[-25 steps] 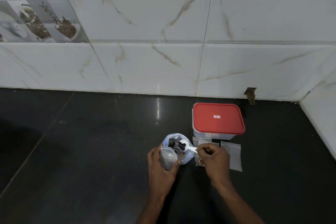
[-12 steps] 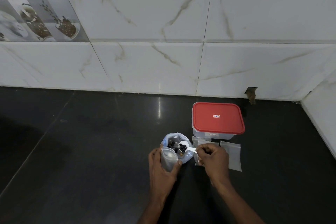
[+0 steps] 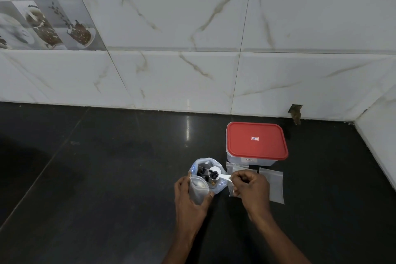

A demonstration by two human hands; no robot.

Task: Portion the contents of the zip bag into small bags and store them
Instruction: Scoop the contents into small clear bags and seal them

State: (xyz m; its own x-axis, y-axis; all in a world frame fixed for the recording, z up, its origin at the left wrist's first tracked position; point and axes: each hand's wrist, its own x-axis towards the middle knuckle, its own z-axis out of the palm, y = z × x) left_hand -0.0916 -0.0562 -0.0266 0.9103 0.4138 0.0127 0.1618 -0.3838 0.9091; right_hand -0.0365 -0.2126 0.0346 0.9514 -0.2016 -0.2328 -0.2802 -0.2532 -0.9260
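Since one second earlier, slight drift of the white scoop (image 3: 215, 174) bowl toward the viewer, over the near side of the zip bag (image 3: 220, 184); both hands otherwise placed as before. Nearest, left hand (image 3: 188, 201), fingers and thumb curled round an upright clear small bag (image 3: 198, 189), directly in front of the zip bag, mouth apparently open. Right hand (image 3: 251, 191) beside it and apart from the left, pinching the scoop handle; scoop bowl loaded with a few dark round pieces, poised above the open mouth of the zip bag. Zip bag upright on the black counter (image 3: 107, 178), between the two hands, more dark pieces (image 3: 202, 171) inside. Under and behind the right hand, flat empty bags (image 3: 275, 186) lying on the counter, partly overlapped. Just beyond these, clear rectangular container (image 3: 248, 159) with closed red lid (image 3: 256, 148). Farthest, white marble-veined wall tiles (image 3: 171, 28), with a picture tile (image 3: 42, 17) of cups and coffee beans at upper left.
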